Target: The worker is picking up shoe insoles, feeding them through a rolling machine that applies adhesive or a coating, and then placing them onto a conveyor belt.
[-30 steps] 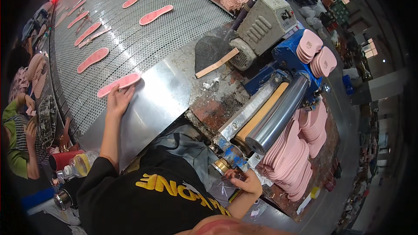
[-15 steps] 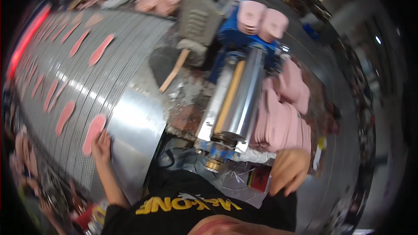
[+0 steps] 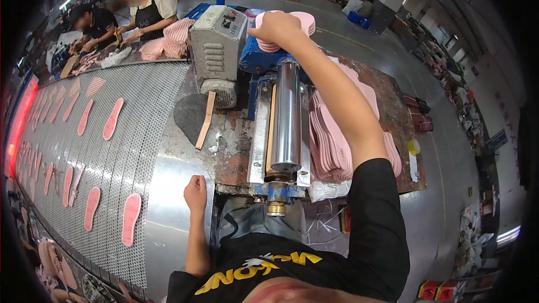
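Observation:
My right arm reaches across to the far side of the roller machine. My right hand (image 3: 278,27) curls over the left of two small piles of pink insole pieces (image 3: 304,21) on a blue machine housing. Its fingertips are mostly hidden, so what they grip is unclear. Near the metal plate (image 3: 174,196) my left hand (image 3: 195,192) is closed, with nothing visible in it. Left of it, a pink insole (image 3: 132,219) lies on the mesh conveyor belt (image 3: 112,185). The steel roller (image 3: 287,118) stands between my arms.
Tall stacks of pink insoles (image 3: 331,140) stand right of the roller. A grey motor box (image 3: 216,42) rises beyond the plate, near a dark mesh piece (image 3: 192,115) and a tan strip (image 3: 206,120). Two people (image 3: 151,8) work past the belt at far left.
My left hand has left the insole on the belt and moved right, over the plate. My right hand has gone from the near right to the far pile of insole pieces.

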The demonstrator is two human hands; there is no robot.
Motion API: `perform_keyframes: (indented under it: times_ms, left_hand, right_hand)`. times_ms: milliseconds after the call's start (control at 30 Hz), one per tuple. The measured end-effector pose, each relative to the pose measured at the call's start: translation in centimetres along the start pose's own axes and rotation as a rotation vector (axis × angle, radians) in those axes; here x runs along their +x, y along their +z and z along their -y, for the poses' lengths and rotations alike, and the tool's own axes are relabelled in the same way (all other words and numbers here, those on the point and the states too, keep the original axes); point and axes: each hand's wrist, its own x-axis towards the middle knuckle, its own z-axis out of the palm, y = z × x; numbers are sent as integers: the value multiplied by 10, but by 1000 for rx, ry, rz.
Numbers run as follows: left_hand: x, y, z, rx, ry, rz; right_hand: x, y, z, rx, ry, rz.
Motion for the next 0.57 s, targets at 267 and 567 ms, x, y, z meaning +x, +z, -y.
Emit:
perform_keyframes:
  times_ms: [267,567]
  left_hand:
    - [-1,-1,2,3,30,23]
    - [-1,-3,-6,67,33,8]
  right_hand:
    - [8,-19,34,-290,206,261]
    - [-13,-26,3,21,-7,73]
